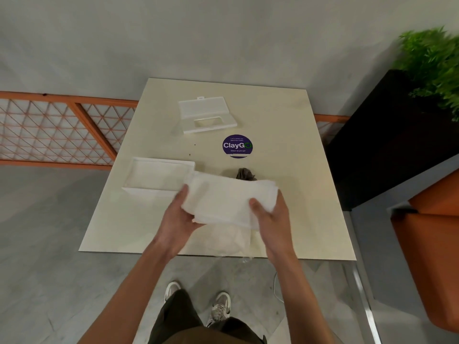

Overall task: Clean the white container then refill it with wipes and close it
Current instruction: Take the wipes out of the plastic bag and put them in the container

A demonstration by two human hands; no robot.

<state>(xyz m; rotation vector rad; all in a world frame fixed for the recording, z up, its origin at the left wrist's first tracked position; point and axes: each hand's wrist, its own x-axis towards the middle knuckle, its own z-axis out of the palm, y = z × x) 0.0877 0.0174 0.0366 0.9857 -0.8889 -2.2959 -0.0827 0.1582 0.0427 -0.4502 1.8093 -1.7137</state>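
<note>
A thick white stack of wipes [228, 199] hangs above the cream table [285, 170], held at both ends. My left hand [180, 219] grips its left end and my right hand [269, 217] grips its right end, thumbs on top. The open white container base [157, 176] lies just left of the stack, and the stack's left corner overlaps the base's right edge. Its white lid [207, 115], with a flap raised over a window, rests farther back on the table. A crumpled grey cloth [244, 174] peeks out behind the wipes.
A clear plastic wrapper [231, 239] lies under my hands near the table's front edge. A purple round sticker [237, 146] marks the table's middle. A black planter [387, 137] with a green plant stands right, an orange seat [432, 244] nearer, an orange railing [62, 130] left.
</note>
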